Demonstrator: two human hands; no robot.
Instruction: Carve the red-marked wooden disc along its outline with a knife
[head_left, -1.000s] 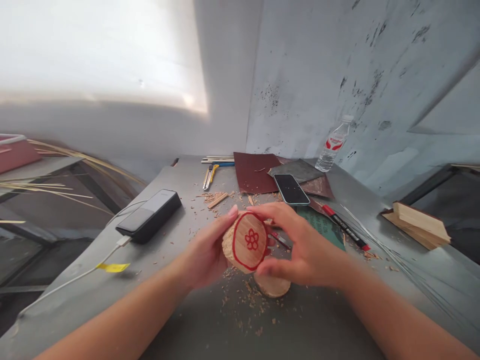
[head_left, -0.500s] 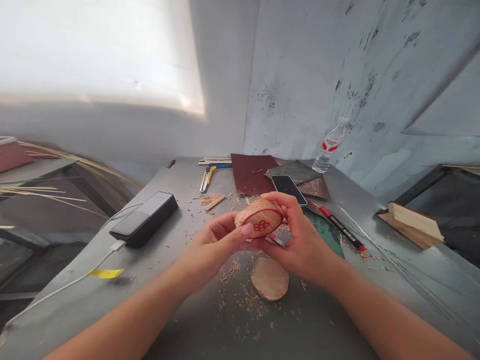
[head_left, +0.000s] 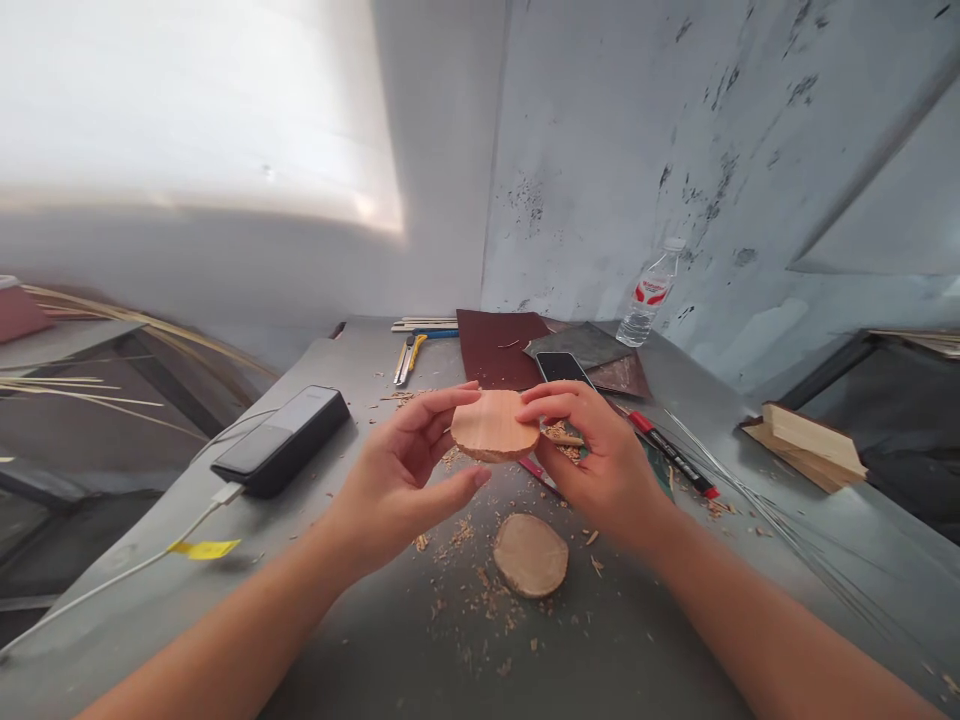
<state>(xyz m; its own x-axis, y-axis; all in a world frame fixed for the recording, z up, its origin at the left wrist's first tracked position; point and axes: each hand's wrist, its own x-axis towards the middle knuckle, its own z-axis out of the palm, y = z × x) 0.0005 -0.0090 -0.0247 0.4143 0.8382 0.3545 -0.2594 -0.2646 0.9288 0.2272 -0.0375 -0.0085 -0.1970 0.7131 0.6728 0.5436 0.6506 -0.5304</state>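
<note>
Beyond the wood slice (head_left: pixel 493 424): phone (head_left: pixel 561 367), cutter (head_left: pixel 408 358), bottle (head_left: pixel 648 298)

Smooth pale grey wall (head_left: pixel 442 180) at 12 o'clock | bright white light patch (head_left: pixel 187 100) at 11 | bluish-white, black-stained wall (head_left: pixel 585 130) at 1 | smooth grey tabletop (head_left: pixel 390 660) at 6 | dark-legged grey stand (head_left: pixel 90 347) at 9

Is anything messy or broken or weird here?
Yes. Wood bits are strewn across the table, many near the lying slice, so it looks messy. Dark blotches spot the wall, maybe dirt or damage; I can't tell which. The held slice shows no clear crack.
</note>
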